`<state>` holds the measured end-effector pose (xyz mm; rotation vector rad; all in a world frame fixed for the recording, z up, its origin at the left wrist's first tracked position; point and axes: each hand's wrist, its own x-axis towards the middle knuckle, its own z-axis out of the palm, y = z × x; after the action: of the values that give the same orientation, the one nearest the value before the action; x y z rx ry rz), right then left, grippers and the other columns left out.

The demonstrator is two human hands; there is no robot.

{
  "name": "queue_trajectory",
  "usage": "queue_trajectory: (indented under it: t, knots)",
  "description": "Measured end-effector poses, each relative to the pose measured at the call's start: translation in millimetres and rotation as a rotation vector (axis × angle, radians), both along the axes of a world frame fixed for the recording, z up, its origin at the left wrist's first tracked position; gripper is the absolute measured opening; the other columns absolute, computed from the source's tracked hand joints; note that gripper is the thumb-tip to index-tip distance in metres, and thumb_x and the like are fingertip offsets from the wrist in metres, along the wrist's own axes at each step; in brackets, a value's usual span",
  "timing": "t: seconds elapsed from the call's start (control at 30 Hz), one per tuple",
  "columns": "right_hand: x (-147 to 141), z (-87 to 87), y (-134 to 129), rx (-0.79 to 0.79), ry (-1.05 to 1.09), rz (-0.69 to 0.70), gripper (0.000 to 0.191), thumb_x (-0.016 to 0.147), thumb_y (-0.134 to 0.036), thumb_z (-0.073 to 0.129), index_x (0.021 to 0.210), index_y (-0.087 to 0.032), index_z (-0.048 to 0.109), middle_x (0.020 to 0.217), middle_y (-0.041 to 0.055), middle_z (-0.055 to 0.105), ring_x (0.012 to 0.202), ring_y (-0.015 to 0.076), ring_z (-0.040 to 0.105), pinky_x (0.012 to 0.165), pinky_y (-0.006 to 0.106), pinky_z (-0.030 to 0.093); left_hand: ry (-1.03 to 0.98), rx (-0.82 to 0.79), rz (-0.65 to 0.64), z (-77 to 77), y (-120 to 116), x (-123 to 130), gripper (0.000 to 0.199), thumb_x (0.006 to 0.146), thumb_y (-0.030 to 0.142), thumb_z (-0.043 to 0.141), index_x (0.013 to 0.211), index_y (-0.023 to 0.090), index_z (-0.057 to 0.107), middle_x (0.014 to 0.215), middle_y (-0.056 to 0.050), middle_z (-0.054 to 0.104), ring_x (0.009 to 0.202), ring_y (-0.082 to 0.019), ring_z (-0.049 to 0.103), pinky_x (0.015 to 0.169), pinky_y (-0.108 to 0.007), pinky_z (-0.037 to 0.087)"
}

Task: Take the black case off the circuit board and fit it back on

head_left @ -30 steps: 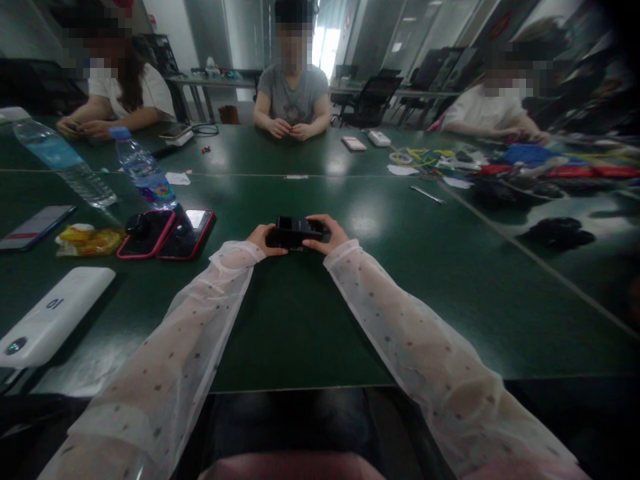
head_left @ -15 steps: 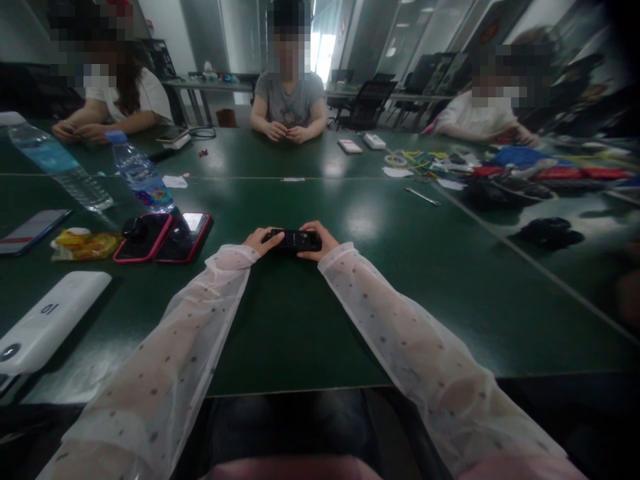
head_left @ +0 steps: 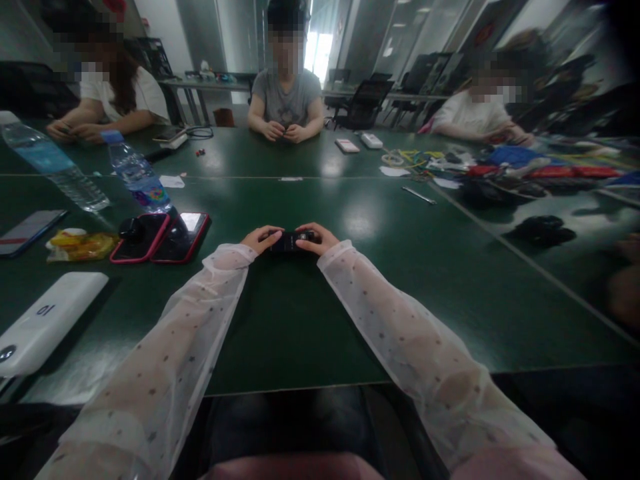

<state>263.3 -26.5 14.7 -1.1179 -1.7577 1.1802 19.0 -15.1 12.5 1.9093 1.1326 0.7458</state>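
Between my two hands, just above or on the green table (head_left: 300, 320), is a small dark oblong device (head_left: 286, 243) with faint light marks on its face; its exact kind is not clear. My left hand (head_left: 259, 239) closes round its left end, thumb on top. At the other end my right hand (head_left: 320, 240) grips it, thumb laid across the face. The fingers beneath are partly hidden. Two phones with red-pink edges, one phone (head_left: 180, 238) beside another phone (head_left: 133, 248), lie left of my left hand.
At left are a white power bank (head_left: 55, 320), a yellow packet (head_left: 83, 245), a water bottle (head_left: 137, 173) and a larger bottle (head_left: 55, 163). A wrench (head_left: 419, 195) and a pile of cables (head_left: 415, 160) lie to the right. Three people sit across the table, one person (head_left: 286, 100) directly opposite.
The device's face has tilted slightly, and my right thumb has moved further in over it. Both hands keep their hold. The whole view has shifted a little.
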Motion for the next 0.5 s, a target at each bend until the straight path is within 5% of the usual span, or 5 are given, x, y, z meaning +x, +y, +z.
queue_trajectory:
  t: [0.27, 0.5]
  knots:
    - [0.4, -0.9, 0.4, 0.023, -0.003, 0.035, 0.049, 0.066, -0.053, 0.077, 0.103, -0.025, 0.064, 0.1, 0.0047, 0.068, 0.096, 0.0241, 0.067, 0.091, 0.048, 0.051, -0.01, -0.042, -0.041, 1.6, 1.3, -1.1, 0.068, 0.082, 0.071, 0.05, 0.123, 0.018, 0.061, 0.12, -0.011, 0.066, 0.113, -0.028, 0.061, 0.1, -0.044, 0.046]
    - [-0.2, -4.0, 3.3, 0.082, -0.045, 0.022, 0.051, 0.068, -0.058, 0.074, 0.104, -0.024, 0.063, 0.098, 0.0051, 0.066, 0.092, 0.0238, 0.065, 0.088, 0.046, 0.051, 0.078, 0.083, 0.004, -1.4, -0.2, -3.9, 0.07, 0.084, 0.073, 0.042, 0.125, 0.019, 0.061, 0.12, -0.012, 0.063, 0.111, -0.03, 0.06, 0.097, -0.046, 0.047]
